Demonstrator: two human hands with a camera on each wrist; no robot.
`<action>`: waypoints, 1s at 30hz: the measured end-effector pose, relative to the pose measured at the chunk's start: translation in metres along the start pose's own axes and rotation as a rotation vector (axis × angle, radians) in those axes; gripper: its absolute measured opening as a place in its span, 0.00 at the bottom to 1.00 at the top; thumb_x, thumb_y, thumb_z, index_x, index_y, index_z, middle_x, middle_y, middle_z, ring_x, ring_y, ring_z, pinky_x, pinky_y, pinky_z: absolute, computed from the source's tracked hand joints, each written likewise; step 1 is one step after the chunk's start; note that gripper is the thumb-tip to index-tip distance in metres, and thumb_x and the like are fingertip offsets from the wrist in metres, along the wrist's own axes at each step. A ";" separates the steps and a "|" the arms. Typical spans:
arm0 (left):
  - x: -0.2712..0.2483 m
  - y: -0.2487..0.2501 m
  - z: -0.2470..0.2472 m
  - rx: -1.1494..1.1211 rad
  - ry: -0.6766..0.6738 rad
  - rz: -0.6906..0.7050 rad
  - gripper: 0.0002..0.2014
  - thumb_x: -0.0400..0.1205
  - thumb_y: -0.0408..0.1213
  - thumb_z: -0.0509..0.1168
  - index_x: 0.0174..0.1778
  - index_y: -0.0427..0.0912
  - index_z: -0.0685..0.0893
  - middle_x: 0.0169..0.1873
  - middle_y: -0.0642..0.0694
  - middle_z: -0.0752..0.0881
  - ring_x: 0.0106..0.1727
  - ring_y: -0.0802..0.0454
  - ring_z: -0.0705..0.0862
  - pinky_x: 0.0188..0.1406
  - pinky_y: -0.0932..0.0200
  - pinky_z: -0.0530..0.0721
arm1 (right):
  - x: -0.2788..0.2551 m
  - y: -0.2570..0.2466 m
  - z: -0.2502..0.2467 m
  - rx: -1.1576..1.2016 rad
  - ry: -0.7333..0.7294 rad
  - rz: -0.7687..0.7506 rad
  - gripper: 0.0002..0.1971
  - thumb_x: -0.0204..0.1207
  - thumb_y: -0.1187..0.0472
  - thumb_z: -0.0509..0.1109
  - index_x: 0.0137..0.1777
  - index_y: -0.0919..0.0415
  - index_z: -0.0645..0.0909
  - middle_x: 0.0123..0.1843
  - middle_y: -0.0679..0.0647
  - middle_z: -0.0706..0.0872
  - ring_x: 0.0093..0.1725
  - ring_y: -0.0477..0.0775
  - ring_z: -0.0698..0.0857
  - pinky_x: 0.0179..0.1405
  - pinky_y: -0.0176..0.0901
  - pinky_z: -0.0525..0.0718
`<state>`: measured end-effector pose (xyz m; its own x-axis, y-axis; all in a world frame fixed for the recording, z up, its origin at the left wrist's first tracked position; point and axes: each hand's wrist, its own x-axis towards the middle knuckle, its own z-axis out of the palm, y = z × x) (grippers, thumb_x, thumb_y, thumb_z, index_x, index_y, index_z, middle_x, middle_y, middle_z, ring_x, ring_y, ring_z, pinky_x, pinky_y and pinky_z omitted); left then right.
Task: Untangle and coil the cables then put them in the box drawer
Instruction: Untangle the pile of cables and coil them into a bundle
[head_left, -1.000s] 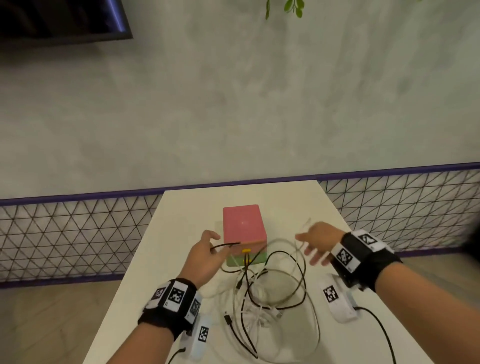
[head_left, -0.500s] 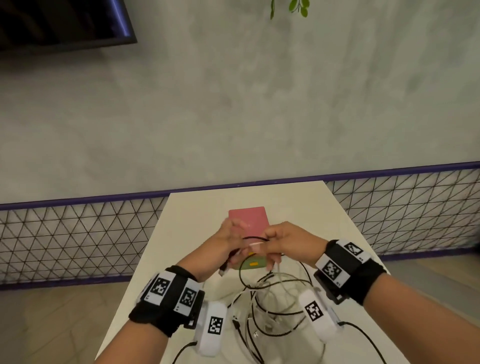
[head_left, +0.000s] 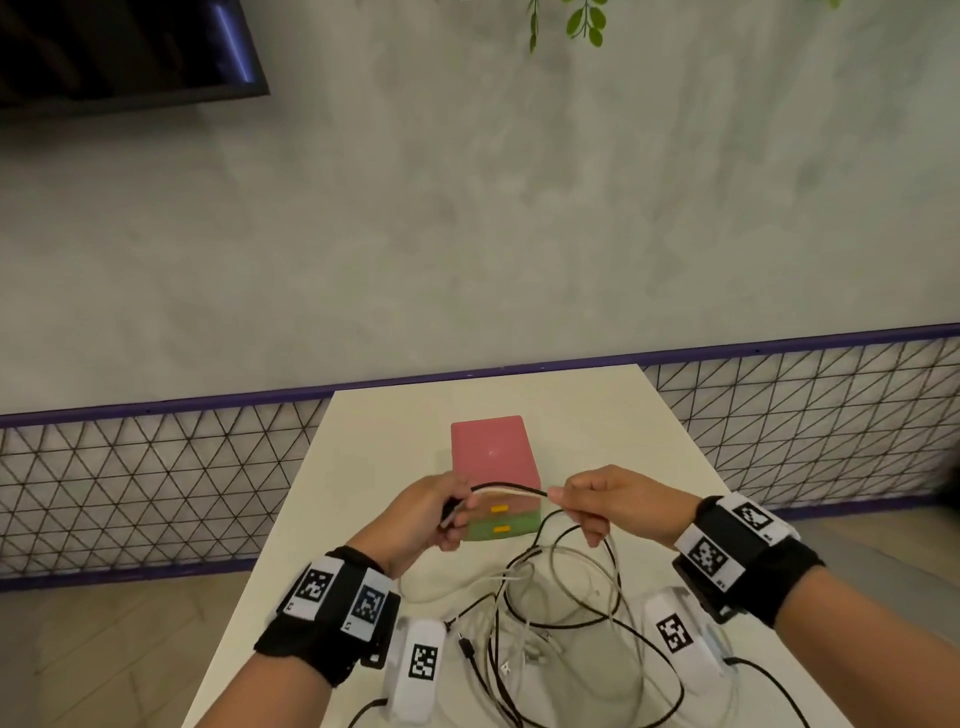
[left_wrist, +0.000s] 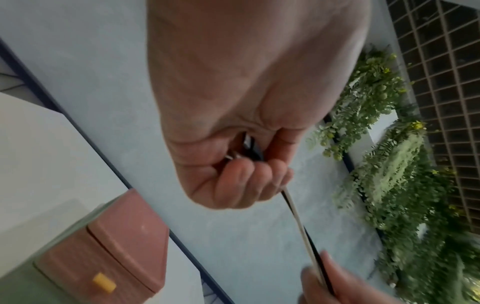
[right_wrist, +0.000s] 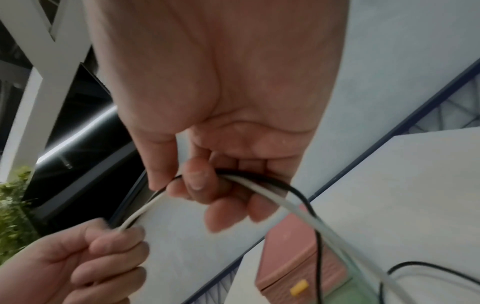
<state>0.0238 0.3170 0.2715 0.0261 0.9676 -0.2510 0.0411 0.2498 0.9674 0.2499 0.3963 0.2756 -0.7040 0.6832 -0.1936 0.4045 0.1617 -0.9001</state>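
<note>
Left wrist view, plug ends (left_wrist: 248, 149) in left hand (left_wrist: 233, 123), right hand (head_left: 613, 501) pinching cables (head_left: 511, 488).

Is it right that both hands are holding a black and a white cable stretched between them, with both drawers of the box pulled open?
Not quite. The drawers of the box are shut, as the head view shows. The left hand and right hand do hold the black and white cables between them.

no readable text anywhere; only square coded markers on the wristbands (head_left: 337, 603), unreadable.
</note>
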 end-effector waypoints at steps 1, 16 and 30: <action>0.000 -0.001 -0.004 0.089 0.014 0.032 0.09 0.73 0.41 0.55 0.30 0.41 0.74 0.24 0.44 0.75 0.25 0.52 0.70 0.26 0.61 0.67 | -0.003 0.004 -0.004 -0.011 0.025 0.010 0.21 0.80 0.49 0.65 0.27 0.56 0.71 0.23 0.50 0.69 0.26 0.50 0.70 0.35 0.38 0.78; 0.011 0.040 -0.003 -0.326 0.097 0.159 0.16 0.83 0.35 0.47 0.27 0.47 0.65 0.16 0.58 0.60 0.14 0.63 0.56 0.13 0.69 0.50 | -0.006 0.046 -0.015 -0.076 0.068 0.101 0.23 0.79 0.43 0.63 0.26 0.55 0.71 0.20 0.46 0.70 0.25 0.50 0.73 0.34 0.40 0.73; 0.004 0.048 -0.043 -0.323 0.185 0.354 0.12 0.88 0.33 0.49 0.43 0.44 0.76 0.28 0.51 0.72 0.16 0.62 0.60 0.15 0.71 0.55 | 0.027 -0.004 -0.085 0.439 0.830 -0.101 0.06 0.80 0.68 0.63 0.42 0.65 0.80 0.35 0.58 0.84 0.34 0.53 0.85 0.44 0.48 0.89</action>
<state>-0.0169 0.3343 0.3184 -0.1959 0.9777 0.0759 -0.2494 -0.1245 0.9604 0.2784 0.4745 0.3075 -0.0150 0.9966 0.0812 -0.0109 0.0810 -0.9967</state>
